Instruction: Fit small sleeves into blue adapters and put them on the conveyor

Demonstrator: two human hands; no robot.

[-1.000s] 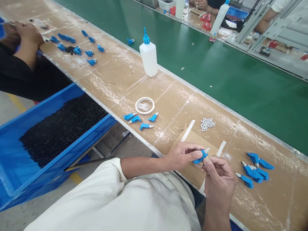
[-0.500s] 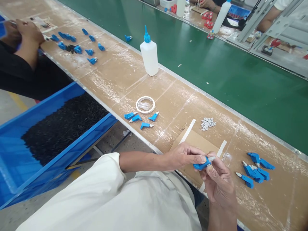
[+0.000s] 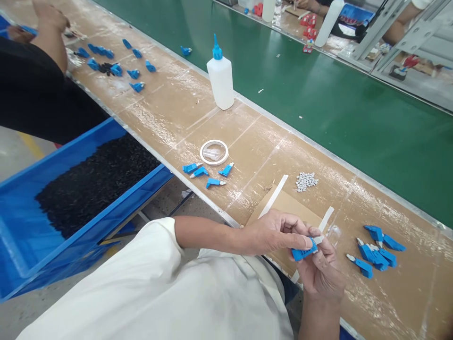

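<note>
Between my hands is a small blue plastic piece with a pale tip (image 3: 301, 252). My left hand (image 3: 279, 233) pinches it from the left, thumb along its top. My right hand (image 3: 323, 267) closes on its tip end from the right; the fingers partly hide that end. Under both hands lies a cardboard sheet (image 3: 293, 208) with white tape strips. Beyond it sits a little heap of small grey pieces (image 3: 306, 182). To the right is a group of similar blue pieces (image 3: 377, 255), and more blue pieces (image 3: 207, 174) lie to the left, near a white tape roll (image 3: 214, 152).
A white bottle with a blue nozzle (image 3: 221, 82) stands by the green conveyor belt (image 3: 318, 94). At lower left a blue bin (image 3: 21, 255) holds many small black parts. A co-worker's hand (image 3: 51, 19) is at upper left. Red pieces (image 3: 309, 28) lie across the belt.
The blue piece has turned in my fingers and shifted right and down. A loose blue piece on the belt has drifted left. The co-worker's hand at upper left has lifted.
</note>
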